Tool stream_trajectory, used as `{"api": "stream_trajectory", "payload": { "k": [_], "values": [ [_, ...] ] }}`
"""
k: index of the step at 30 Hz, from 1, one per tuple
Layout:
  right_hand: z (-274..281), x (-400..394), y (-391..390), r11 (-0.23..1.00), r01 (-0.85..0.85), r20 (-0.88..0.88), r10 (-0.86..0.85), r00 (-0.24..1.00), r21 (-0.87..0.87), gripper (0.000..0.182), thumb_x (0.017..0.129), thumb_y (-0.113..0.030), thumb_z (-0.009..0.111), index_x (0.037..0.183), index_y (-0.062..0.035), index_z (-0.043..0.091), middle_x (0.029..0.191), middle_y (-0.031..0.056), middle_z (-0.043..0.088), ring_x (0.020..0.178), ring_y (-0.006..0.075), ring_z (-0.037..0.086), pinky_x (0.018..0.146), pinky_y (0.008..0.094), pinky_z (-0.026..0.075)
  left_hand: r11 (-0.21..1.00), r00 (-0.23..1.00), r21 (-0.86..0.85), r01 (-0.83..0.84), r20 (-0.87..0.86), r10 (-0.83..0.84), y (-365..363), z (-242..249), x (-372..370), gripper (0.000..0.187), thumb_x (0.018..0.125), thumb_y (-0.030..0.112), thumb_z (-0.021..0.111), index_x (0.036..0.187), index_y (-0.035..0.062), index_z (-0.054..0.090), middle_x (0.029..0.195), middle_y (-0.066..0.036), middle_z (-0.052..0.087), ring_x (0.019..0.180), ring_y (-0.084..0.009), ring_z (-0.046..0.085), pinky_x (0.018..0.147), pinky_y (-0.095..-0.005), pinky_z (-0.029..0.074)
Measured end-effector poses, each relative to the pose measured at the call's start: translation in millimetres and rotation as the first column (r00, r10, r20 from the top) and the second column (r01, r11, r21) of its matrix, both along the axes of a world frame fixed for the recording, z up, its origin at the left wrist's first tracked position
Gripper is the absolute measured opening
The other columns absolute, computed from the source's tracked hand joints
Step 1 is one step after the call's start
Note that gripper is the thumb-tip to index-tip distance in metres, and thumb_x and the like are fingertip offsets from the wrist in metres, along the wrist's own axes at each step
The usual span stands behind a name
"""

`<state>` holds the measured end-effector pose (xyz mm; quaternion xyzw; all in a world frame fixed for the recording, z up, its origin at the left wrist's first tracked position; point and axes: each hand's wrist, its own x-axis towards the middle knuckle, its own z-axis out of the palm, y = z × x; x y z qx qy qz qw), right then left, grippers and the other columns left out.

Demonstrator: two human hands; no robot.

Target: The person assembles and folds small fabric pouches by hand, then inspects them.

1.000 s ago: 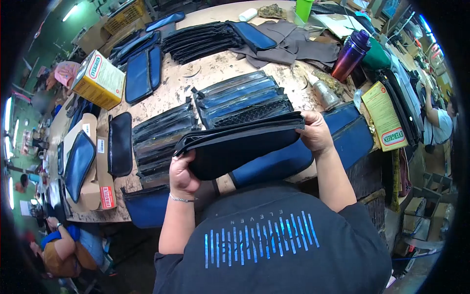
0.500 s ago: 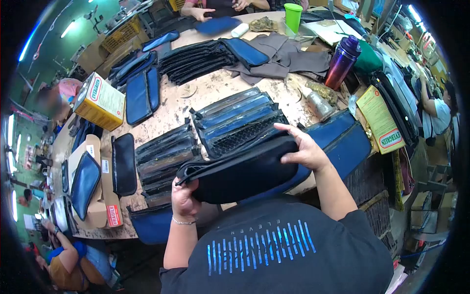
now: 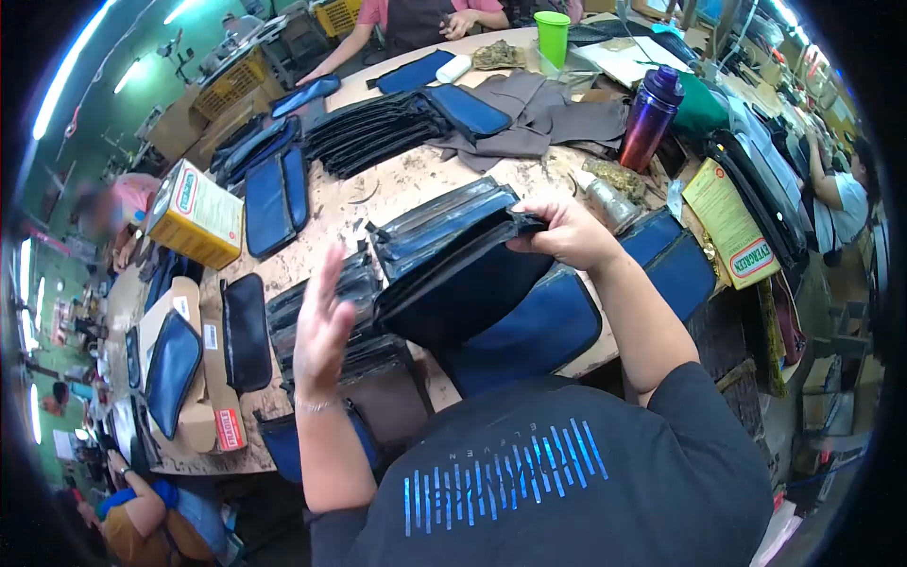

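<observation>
My right hand (image 3: 567,231) pinches the upper corner of a black zipper pouch (image 3: 463,288), which hangs tilted over the table with its zipped edge upward. My left hand (image 3: 323,326) is raised beside the pouch's lower left end, fingers extended, apart from it. Behind the pouch lies a row of overlapping dark pouch pieces (image 3: 439,227) with shiny edges. A similar dark stack (image 3: 302,298) is partly hidden by my left hand. Blue pouch panels (image 3: 534,326) lie beneath and to the right of the held pouch.
A yellow Evergreen can (image 3: 196,215) stands at left, near a cardboard box (image 3: 203,416) with a blue pouch on it. A purple bottle (image 3: 650,118), a green cup (image 3: 551,40) and a glue-stained jar (image 3: 612,206) stand toward the back right. Another person (image 3: 416,24) sits across the table.
My left hand has let go of the pouch and opened out to the left. My right hand has lifted its corner, tilting the pouch. The person opposite has put down a blue piece.
</observation>
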<state>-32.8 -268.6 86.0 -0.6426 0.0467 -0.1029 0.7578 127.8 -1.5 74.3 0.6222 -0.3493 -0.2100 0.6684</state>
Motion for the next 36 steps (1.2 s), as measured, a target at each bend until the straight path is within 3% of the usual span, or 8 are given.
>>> {"api": "stream_trajectory", "payload": {
  "k": [2, 5, 9, 26, 29, 31, 35, 36],
  "values": [
    [7, 9, 5, 1.0, 0.007, -0.017, -0.008, 1.0, -0.028, 0.026, 0.069, 0.009, 0.054, 0.091, -0.0024, 0.062, 0.082, -0.0034, 0.059, 0.077, 0.0047, 0.051, 0.073, 0.0195, 0.042, 0.978, 0.898, 0.194, 0.071, 0.415, -0.147, -41, 38, -19, 0.057, 0.077, 0.027, 0.065, 0.122, -0.0005, 0.045, 0.12, -0.017, 0.05, 0.114, -0.023, 0.045, 0.092, -0.0318, 0.036],
    [5, 18, 0, 0.984, -0.109, -0.015, 0.108, 0.994, -0.143, 0.022, 0.072, 0.003, 0.06, 0.094, -0.0021, 0.061, 0.086, 0.0, 0.059, 0.082, 0.0056, 0.051, 0.077, 0.0204, 0.042, 0.966, 0.946, 0.258, 0.031, 0.305, -0.112, -83, 39, -35, 0.018, 0.083, 0.01, 0.059, 0.096, -0.0031, 0.06, 0.079, -0.001, 0.059, 0.07, -0.0048, 0.051, 0.062, -0.0191, 0.042],
    [16, 10, 6, 0.968, 0.056, 0.188, -0.009, 0.982, -0.246, 0.036, 0.075, -0.016, 0.069, 0.105, -0.0002, 0.056, 0.085, 0.0018, 0.059, 0.078, 0.0067, 0.051, 0.072, 0.0212, 0.042, 0.962, 0.965, 0.266, 0.058, 0.232, -0.123, -92, 36, -36, 0.015, 0.084, 0.012, 0.058, 0.084, -0.003, 0.061, 0.068, 0.003, 0.057, 0.062, -0.0029, 0.048, 0.056, -0.0176, 0.038],
    [17, 9, 10, 0.979, 0.027, 0.084, -0.01, 0.996, -0.203, 0.028, 0.078, -0.001, 0.058, 0.106, 0.0007, 0.056, 0.084, -0.0002, 0.058, 0.071, 0.003, 0.053, 0.063, 0.0166, 0.043, 0.962, 0.921, 0.274, -0.018, 0.379, -0.09, -96, 37, -51, 0.018, 0.085, 0.016, 0.054, 0.08, -0.0009, 0.058, 0.062, 0.003, 0.051, 0.059, -0.0047, 0.043, 0.054, -0.0212, 0.036],
    [19, 10, 9, 0.982, 0.019, 0.065, -0.007, 0.998, -0.19, 0.028, 0.078, -0.002, 0.058, 0.106, 0.0008, 0.056, 0.085, 0.0001, 0.059, 0.071, 0.0032, 0.053, 0.063, 0.0165, 0.044, 0.957, 0.895, 0.29, -0.006, 0.428, -0.124, -90, 42, -50, 0.019, 0.084, 0.017, 0.055, 0.08, -0.0012, 0.058, 0.069, -0.01, 0.057, 0.063, -0.0129, 0.053, 0.059, -0.027, 0.042],
    [18, 10, 9, 0.987, -0.01, 0.049, 0.018, 0.999, -0.162, 0.03, 0.078, -0.001, 0.058, 0.107, 0.0005, 0.055, 0.088, 0.0009, 0.058, 0.076, 0.0036, 0.053, 0.067, 0.0169, 0.044, 0.933, 0.955, 0.293, 0.208, 0.147, -0.259, -85, 41, -46, 0.022, 0.084, 0.018, 0.055, 0.079, -0.0028, 0.057, 0.065, -0.006, 0.055, 0.063, -0.0103, 0.051, 0.059, -0.0267, 0.042],
    [17, 17, 3, 0.988, -0.061, 0.057, 0.07, 0.996, -0.141, 0.038, 0.076, -0.001, 0.06, 0.113, -0.0001, 0.051, 0.096, 0.0023, 0.056, 0.085, 0.0055, 0.052, 0.076, 0.0191, 0.043, 0.907, 0.929, 0.385, 0.173, 0.242, -0.28, -78, 30, -36, 0.021, 0.084, 0.018, 0.056, 0.078, -0.0012, 0.058, 0.063, 0.002, 0.053, 0.06, -0.0051, 0.047, 0.055, -0.0224, 0.039],
    [18, 18, 1, 0.984, -0.122, 0.054, 0.13, 0.99, -0.131, 0.043, 0.075, -0.001, 0.062, 0.116, -0.0004, 0.048, 0.1, 0.0027, 0.055, 0.089, 0.0064, 0.051, 0.079, 0.0203, 0.042, 0.914, 0.963, 0.332, 0.234, 0.052, -0.265, -78, 23, -33, 0.019, 0.084, 0.018, 0.056, 0.077, 0.0005, 0.059, 0.063, 0.005, 0.052, 0.059, -0.0032, 0.045, 0.054, -0.02, 0.037]
  ]
}}
